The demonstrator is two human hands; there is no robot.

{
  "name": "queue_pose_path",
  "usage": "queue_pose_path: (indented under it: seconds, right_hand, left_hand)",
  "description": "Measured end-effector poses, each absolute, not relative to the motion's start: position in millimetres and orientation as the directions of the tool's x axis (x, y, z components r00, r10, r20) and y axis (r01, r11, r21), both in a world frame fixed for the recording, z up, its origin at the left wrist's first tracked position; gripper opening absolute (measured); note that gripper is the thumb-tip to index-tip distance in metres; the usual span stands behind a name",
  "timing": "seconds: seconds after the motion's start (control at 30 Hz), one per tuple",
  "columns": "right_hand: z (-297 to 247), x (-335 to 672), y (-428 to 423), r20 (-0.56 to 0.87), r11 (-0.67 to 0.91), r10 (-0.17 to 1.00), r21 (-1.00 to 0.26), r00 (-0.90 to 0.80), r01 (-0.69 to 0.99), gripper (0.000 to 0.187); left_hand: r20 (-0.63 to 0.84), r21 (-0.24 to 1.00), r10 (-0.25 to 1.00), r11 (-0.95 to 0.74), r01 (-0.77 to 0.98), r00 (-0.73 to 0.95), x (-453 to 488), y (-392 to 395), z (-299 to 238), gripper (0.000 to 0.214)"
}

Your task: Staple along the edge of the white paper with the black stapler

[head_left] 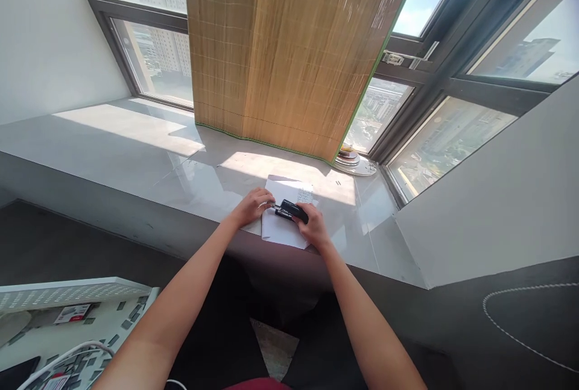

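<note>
A black stapler [294, 209] is held over white paper sheets [283, 233] on the window sill. My right hand [313, 227] is closed around the stapler's right end. At its left end, my left hand [257, 205] pinches a small metallic part that sticks out of the stapler; its exact shape is too small to tell. A printed or written patch [305, 195] shows on the paper behind the stapler. Two tiny dark strips [338, 183], perhaps staples, lie on the sill to the right of the paper.
The pale tiled sill [181, 179] ends at a front edge just below the paper. Behind hangs a bamboo blind [280, 46]. Stacked round plates or lids [355, 162] sit by the window corner. A white perforated rack [76, 293] stands at lower left, and a cord [486, 305] hangs at right.
</note>
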State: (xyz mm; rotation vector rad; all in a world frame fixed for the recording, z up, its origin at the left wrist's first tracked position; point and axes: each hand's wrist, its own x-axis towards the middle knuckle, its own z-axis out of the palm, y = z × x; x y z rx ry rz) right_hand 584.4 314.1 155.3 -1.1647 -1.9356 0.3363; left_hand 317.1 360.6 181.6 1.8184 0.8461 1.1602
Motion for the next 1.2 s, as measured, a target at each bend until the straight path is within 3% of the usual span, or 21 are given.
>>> queue_pose_path:
  seconds: [0.2,0.3,1.2]
  right_hand:
    - [153.2,585.3,316.5,0.527,0.539,0.821,-0.593,-0.218,0.597,0.035]
    - [153.3,585.1,316.6,0.523,0.537,0.824,-0.599,-0.218,0.594,0.035]
    - [154.2,584.8,315.7,0.518,0.536,0.827,-0.609,-0.220,0.584,0.035]
  left_hand:
    - [0.469,0.546,0.662,-0.737,0.397,0.585,312.3,369.9,172.3,0.013]
    - [0.477,0.473,0.628,-0.773,0.423,0.615,311.2,371.1,170.8,0.014]
    - [0.476,0.499,0.652,-0.753,0.429,0.590,311.7,372.8,169.4,0.016]
